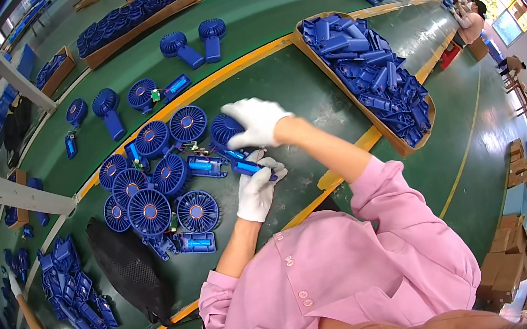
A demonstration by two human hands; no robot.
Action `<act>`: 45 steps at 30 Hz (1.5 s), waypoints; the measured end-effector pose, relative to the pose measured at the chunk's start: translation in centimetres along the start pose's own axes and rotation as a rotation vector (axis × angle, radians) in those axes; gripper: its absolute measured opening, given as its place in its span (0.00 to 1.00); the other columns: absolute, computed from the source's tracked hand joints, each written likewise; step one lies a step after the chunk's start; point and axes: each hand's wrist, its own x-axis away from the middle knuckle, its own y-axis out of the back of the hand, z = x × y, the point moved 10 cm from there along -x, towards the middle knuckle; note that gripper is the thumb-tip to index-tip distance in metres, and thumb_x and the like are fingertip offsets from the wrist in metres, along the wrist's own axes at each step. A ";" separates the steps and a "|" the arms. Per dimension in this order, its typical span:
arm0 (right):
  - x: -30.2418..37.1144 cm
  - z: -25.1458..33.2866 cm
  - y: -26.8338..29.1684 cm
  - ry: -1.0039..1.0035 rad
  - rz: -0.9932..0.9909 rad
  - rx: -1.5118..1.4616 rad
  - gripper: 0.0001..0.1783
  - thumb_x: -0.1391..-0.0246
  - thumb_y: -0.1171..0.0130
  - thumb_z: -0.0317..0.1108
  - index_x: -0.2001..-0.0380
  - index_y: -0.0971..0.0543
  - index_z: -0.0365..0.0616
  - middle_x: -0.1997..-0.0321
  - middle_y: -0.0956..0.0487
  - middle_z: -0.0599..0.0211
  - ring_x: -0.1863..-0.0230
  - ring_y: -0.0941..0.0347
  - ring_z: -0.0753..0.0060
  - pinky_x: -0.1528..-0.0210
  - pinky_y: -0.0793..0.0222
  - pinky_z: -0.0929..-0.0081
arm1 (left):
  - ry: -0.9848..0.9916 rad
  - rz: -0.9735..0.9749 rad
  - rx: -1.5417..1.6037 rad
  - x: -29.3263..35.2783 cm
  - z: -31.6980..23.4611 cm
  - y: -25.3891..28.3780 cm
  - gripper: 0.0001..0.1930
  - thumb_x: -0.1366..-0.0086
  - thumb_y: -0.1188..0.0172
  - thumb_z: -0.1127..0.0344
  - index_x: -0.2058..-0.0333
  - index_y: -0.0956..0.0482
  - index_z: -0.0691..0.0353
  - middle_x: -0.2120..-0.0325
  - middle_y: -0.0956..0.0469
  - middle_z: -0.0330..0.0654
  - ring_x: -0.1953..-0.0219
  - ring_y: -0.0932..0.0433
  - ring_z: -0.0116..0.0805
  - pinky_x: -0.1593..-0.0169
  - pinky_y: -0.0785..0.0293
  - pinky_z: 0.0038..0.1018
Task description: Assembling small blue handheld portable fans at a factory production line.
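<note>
A blue handheld fan [225,131] is between my two hands in the middle of the bench. My right hand [259,122], in a white glove, grips the round fan head from its right side. Below it, my gloved left hand [258,191] is closed around the fan's opened handle [247,166], where a light-blue battery shows. Just left of my hands lies a group of half-assembled fans [149,211]; several have bare handles with batteries and small green circuit boards. Another open handle with a battery [197,242] lies at the group's near edge.
A cardboard box of blue handle shells [365,69] stands to the right. Farther left are a black mesh bag [128,267] and a heap of blue shells [76,292]. Fans lie on the green conveyor belt [242,16] beyond. A co-worker's arm [33,321] reaches in at far left.
</note>
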 end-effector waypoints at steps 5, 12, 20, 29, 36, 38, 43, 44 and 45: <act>-0.2 3.2 -1.3 -0.020 -0.082 0.160 0.46 0.69 0.27 0.53 0.47 0.34 0.44 0.52 0.28 0.49 0.52 0.28 0.49 0.57 0.27 0.53 | -0.099 -0.004 -0.288 0.4 -0.5 -0.2 0.24 0.40 0.41 0.72 0.45 0.32 0.59 0.52 0.27 0.38 0.47 0.28 0.36 0.41 0.32 0.48; 3.9 -7.9 -1.4 -0.337 -0.411 -1.388 0.45 0.55 0.38 0.38 0.33 0.43 0.45 0.41 0.29 0.48 0.50 0.25 0.45 0.50 0.27 0.47 | -0.244 -0.074 -0.816 -0.4 -1.0 -1.9 0.27 0.43 0.41 0.76 0.44 0.35 0.66 0.48 0.31 0.44 0.47 0.30 0.37 0.41 0.36 0.32; 5.6 -7.4 -5.9 -0.187 -0.550 -2.392 0.24 0.43 0.40 0.54 0.52 0.26 0.50 0.58 0.21 0.67 0.64 0.26 0.68 0.67 0.28 0.73 | -0.372 -0.173 -1.371 1.4 -1.5 -5.7 0.32 0.53 0.30 0.73 0.46 0.29 0.67 0.53 0.27 0.45 0.52 0.26 0.39 0.46 0.30 0.31; 7.6 -6.2 -0.4 0.041 -0.546 -2.167 0.28 0.42 0.41 0.46 0.41 0.36 0.55 0.61 0.22 0.64 0.72 0.26 0.74 0.76 0.24 0.75 | 0.103 -0.034 -0.318 1.0 3.9 -5.3 0.49 0.48 0.32 0.45 0.34 0.47 0.57 0.42 0.35 0.50 0.43 0.30 0.52 0.51 0.25 0.46; 9.4 -0.5 -0.5 0.163 -0.202 -2.057 0.39 0.47 0.38 0.40 0.35 0.43 0.48 0.63 0.20 0.63 0.80 0.24 0.75 0.83 0.25 0.79 | 0.349 0.093 0.020 1.2 5.8 -2.5 0.43 0.45 0.43 0.31 0.39 0.38 0.57 0.46 0.28 0.47 0.51 0.23 0.49 0.59 0.20 0.51; 10.0 0.2 0.3 0.158 -0.179 -1.937 0.39 0.49 0.38 0.39 0.36 0.42 0.46 0.60 0.21 0.63 0.78 0.24 0.76 0.81 0.24 0.79 | 0.342 0.101 0.000 1.1 6.3 -0.7 0.29 0.40 0.37 0.46 0.47 0.30 0.59 0.52 0.25 0.46 0.56 0.22 0.44 0.63 0.20 0.40; 9.7 -3.3 1.5 0.123 -0.346 -1.863 0.37 0.46 0.41 0.37 0.35 0.42 0.46 0.52 0.23 0.63 0.65 0.22 0.76 0.74 0.22 0.76 | 0.274 -0.039 0.083 -0.1 5.4 -0.3 0.22 0.38 0.37 0.59 0.49 0.30 0.59 0.59 0.26 0.46 0.64 0.27 0.37 0.65 0.27 0.28; 10.1 -3.7 1.6 0.094 -0.372 -1.906 0.36 0.45 0.41 0.36 0.35 0.42 0.46 0.51 0.24 0.64 0.63 0.23 0.75 0.73 0.22 0.75 | 0.253 -0.061 0.070 0.0 4.8 -0.2 0.20 0.37 0.38 0.60 0.49 0.30 0.60 0.59 0.25 0.46 0.65 0.27 0.36 0.65 0.27 0.27; 10.4 -3.9 1.6 0.066 -0.395 -1.948 0.36 0.44 0.41 0.36 0.35 0.42 0.47 0.50 0.25 0.65 0.61 0.23 0.75 0.73 0.22 0.75 | 0.228 -0.083 0.056 -0.1 4.1 -0.1 0.19 0.36 0.40 0.62 0.49 0.30 0.61 0.59 0.25 0.46 0.65 0.27 0.36 0.65 0.27 0.26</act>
